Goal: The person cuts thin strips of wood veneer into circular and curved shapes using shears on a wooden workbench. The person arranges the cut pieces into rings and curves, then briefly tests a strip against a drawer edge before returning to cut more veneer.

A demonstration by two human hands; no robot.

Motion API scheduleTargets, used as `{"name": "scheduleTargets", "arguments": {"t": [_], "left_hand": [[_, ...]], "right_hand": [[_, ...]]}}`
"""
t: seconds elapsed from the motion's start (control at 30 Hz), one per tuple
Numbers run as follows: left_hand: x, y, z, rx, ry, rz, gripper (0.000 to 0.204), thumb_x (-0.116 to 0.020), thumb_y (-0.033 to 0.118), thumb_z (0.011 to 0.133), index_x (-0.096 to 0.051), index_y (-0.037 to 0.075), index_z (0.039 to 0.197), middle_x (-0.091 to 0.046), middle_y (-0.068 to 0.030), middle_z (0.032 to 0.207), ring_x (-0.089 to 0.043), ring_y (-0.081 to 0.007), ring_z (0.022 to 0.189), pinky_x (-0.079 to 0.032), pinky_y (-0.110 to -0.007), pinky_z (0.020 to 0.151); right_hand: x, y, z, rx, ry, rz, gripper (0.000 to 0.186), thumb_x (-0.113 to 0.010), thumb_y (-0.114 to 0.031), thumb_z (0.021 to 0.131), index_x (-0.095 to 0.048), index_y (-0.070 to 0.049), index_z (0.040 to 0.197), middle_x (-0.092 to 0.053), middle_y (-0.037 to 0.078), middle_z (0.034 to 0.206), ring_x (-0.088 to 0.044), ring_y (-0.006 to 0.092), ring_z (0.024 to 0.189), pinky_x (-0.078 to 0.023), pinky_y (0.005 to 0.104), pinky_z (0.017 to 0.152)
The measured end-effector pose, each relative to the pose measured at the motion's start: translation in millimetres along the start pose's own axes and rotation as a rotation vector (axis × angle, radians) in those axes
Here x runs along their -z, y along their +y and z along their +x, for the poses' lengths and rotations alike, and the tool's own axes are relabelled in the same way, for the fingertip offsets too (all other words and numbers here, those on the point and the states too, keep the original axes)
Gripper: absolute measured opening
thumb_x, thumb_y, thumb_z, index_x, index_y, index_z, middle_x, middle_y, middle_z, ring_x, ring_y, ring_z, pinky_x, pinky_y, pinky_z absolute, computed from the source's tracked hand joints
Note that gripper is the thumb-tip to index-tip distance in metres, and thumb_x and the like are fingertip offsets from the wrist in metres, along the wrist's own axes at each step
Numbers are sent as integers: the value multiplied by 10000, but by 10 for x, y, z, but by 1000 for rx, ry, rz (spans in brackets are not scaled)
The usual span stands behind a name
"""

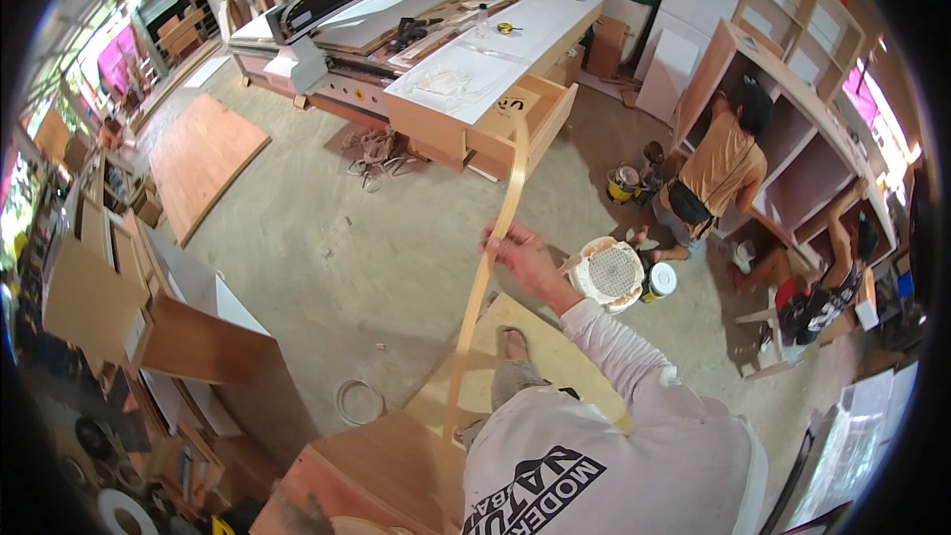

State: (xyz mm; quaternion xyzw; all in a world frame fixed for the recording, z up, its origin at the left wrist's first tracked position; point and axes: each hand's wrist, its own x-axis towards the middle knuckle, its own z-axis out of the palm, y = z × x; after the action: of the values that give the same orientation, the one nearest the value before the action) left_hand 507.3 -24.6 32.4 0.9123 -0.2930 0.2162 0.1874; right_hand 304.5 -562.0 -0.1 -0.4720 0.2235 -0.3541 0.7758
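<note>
My right hand [522, 256] is closed around a long, thin, pale wood strip [477, 302], its fingers pinching the strip in mid-air. Above my hand the strip bows upward, its upper end overlapping the open drawer [543, 129] of a white-topped cabinet in the picture. Its lower part runs down past my feet and overlaps a reddish-brown plywood panel [371, 466] at the bottom. My left hand cannot be made out. One sandalled foot [512, 342] stands on a pale wood board [584, 367].
A white-crusted round container [606, 274] and a lidded bucket [661, 279] stand right of my hand. Two people [718, 168] work at a large open cabinet [807, 144]. Wooden cabinets [203, 337] stand left; a plywood sheet [213, 159] lies beyond. A wire coil [359, 403] is on the floor.
</note>
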Motion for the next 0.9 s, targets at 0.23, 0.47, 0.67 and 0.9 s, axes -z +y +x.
{"name": "scheduleTargets", "arguments": {"t": [0.23, 0.47, 0.67, 0.9], "left_hand": [[-995, 2406, 1064, -429, -505, -561, 407, -717, 85, 900, -634, -19, 1285, -682, -208, 1236, -651, -392, 1123, -523, -448, 951], [-1726, 4650, 1499, 121, -1021, -974, 183, -653, 111, 965, -708, 10, 1108, -672, -83, 921, -633, -172, 837, -512, -344, 721], [-2520, 5386, 1737, -52, -1200, -1130, 145, -632, 143, 983, -698, 15, 995, -647, -12, 857, -566, -101, 777, -454, -289, 679], [-2814, 5495, 1615, 45, -1492, -1126, 280, -611, 243, 1053, -723, -12, 1067, -664, -9, 863, -582, -103, 789, -480, -295, 738]], "right_hand": [[-116, 195, -204, 60, -8, -235, 245, -691, -77, 980, -694, -15, 1216, -667, 15, 1069, -640, 119, 961, -532, 285, 879], [655, 192, -122, 40, -252, -349, 256, -646, -100, 1006, -693, 13, 1231, -681, 71, 1049, -673, 174, 963, -553, 301, 826], [1817, -108, 449, -280, -273, -297, 345, -554, -249, 1086, -647, -23, 1329, -699, 85, 1209, -691, 193, 1060, -592, 345, 864], [2707, -442, 1056, -431, -139, 378, 416, -583, -299, 1070, -564, -20, 1378, -684, 73, 1234, -684, 154, 1055, -598, 335, 849]]}}
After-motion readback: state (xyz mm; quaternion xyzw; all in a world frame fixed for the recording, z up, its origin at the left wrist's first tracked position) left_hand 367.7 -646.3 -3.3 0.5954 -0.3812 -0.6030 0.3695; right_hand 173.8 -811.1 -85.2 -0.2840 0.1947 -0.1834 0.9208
